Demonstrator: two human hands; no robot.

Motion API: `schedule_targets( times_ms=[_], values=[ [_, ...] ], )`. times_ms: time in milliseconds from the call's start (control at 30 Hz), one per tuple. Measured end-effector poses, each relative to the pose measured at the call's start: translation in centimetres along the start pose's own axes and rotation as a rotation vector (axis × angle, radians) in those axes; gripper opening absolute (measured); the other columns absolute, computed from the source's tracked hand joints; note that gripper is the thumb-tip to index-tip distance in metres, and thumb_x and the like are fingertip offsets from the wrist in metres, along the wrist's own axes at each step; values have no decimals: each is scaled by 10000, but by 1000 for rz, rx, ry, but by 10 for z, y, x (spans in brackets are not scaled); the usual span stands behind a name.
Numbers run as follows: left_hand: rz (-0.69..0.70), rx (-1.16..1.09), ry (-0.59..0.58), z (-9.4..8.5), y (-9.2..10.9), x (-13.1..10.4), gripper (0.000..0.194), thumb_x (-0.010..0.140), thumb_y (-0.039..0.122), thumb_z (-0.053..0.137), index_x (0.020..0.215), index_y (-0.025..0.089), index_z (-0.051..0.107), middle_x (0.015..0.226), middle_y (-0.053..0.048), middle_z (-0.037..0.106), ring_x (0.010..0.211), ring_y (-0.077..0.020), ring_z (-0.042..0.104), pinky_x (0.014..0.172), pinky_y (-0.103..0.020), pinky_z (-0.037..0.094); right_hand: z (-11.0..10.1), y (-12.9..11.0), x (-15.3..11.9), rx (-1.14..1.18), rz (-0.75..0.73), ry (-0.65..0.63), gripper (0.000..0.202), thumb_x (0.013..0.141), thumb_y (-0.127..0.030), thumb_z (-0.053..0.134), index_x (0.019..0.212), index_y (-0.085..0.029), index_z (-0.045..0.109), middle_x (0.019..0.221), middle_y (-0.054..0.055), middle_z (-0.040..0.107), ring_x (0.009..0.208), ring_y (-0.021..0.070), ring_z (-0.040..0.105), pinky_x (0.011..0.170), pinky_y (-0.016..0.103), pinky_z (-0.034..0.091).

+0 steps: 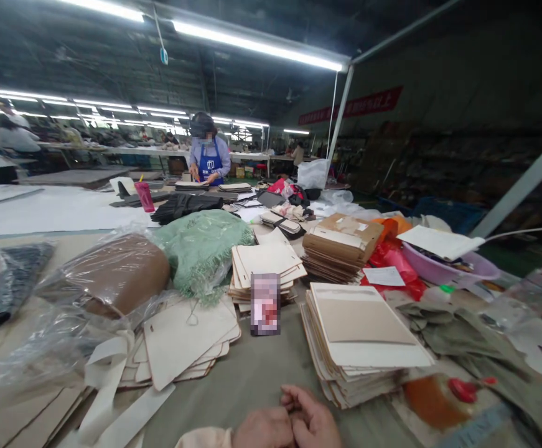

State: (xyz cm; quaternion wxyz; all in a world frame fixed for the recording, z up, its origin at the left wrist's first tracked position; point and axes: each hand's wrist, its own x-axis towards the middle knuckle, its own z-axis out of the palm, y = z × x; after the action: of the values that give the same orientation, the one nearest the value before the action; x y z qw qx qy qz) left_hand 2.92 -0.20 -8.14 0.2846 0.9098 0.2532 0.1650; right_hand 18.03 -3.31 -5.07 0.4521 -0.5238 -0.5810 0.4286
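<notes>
Here you are at the near edge, your left hand (262, 428) touching your right hand (315, 420) over the grey-green cloth (233, 398). Fingers on both are curled well in; whether they pinch anything, I can't tell. Just beyond your right hand, to the right, sits the tall card stack (368, 348). Straight ahead, a blurred phone (265, 305) stands before a pile of cards (266, 258); far off, a co-worker (224, 155) wears a blue apron (211, 164).
</notes>
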Motion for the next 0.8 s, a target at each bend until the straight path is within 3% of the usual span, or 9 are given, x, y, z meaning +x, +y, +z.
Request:
schedule_targets(
  times_ms=[100, 267, 800],
  values=[
    [60, -127, 71, -16, 18, -4, 281, 541, 30, 468, 690, 201, 634, 730, -4, 645, 744, -127, 609, 685, -194, 448, 1, -16, -4, -3, 98, 18, 501, 638, -75, 428, 1080, -159, 647, 941, 82, 651, 849, 185, 648, 750, 283, 532],
    [37, -196, 121, -39, 39, -5, 315, 532, 31, 446, 703, 192, 655, 714, -16, 633, 727, -133, 595, 704, -218, 450, 0, -30, -8, -28, 118, 17, 511, 638, -57, 418, 1091, -153, 635, 959, 73, 632, 860, 173, 632, 729, 263, 526],
    [62, -194, 68, -45, 40, -3, 315, 605, 45, 457, 745, 211, 684, 734, -14, 642, 728, -135, 591, 702, -224, 444, -4, -34, -7, -64, 82, 2, 511, 636, -49, 414, 1079, -162, 642, 952, 68, 619, 854, 167, 609, 729, 267, 517]
  ],
)
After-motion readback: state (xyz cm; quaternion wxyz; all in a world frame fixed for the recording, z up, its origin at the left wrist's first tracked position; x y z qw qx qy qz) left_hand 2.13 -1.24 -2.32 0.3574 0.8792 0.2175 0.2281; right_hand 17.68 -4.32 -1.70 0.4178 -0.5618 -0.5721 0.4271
